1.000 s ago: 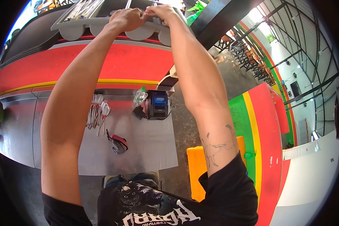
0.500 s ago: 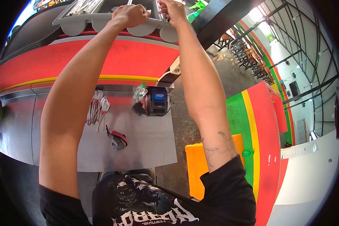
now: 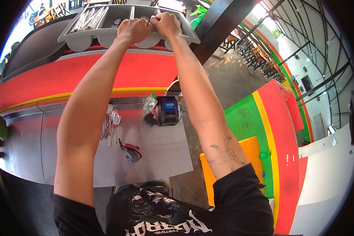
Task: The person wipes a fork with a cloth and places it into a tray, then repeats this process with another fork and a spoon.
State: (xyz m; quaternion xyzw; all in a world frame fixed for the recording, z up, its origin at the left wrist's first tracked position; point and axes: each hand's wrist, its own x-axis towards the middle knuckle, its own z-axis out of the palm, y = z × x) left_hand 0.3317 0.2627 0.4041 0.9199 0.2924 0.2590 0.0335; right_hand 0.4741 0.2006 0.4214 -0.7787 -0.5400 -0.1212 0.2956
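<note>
Both my hands are at the far ledge, over the front edge of a grey cutlery tray (image 3: 114, 33) with compartments. My left hand (image 3: 135, 30) is closed, its knuckles up, in front of the middle compartments. Beside it, my right hand (image 3: 166, 24) is closed too, and the two hands touch or nearly touch. What their fingers hold, if anything, is hidden. Fork tines (image 3: 143, 18) show just behind the hands in one compartment. Long thin white-wrapped pieces (image 3: 91, 19) fill the leftmost compartment.
A stack of dark trays (image 3: 31, 45) lies left of the cutlery tray. Below, on the metal counter (image 3: 161, 153), are forks (image 3: 115, 120), a small pouch (image 3: 132, 152), a plastic bottle (image 3: 150, 103) and a blue-black device (image 3: 169, 111). A dark post (image 3: 220, 27) rises at right.
My right hand has moved left and down, from raised with bent fingers to closed beside my left hand. The view has shifted, showing more of the cutlery tray.
</note>
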